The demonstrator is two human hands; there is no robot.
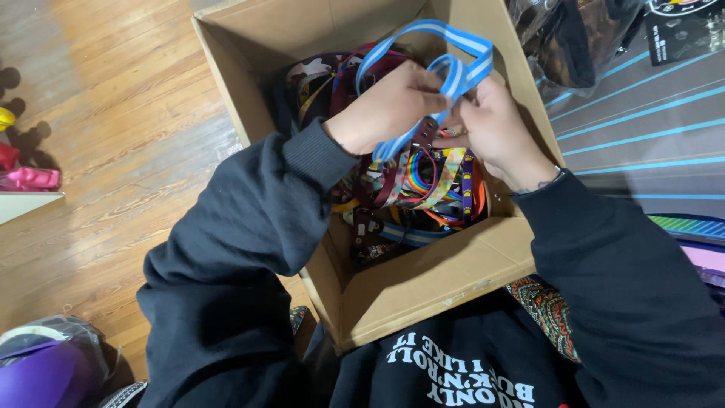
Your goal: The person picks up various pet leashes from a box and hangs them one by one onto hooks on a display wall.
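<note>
Two hands untangle a striped ribbon over a cardboard box.

The left hand (389, 106) and right hand (491, 125) are both closed on a blue-and-white ribbon (445, 57), looped at twelve o'clock above the box (445, 283) of mixed ribbons (423, 189). It seems mid-sorting; freeing the loop likely needs a gentle pull apart.
</note>
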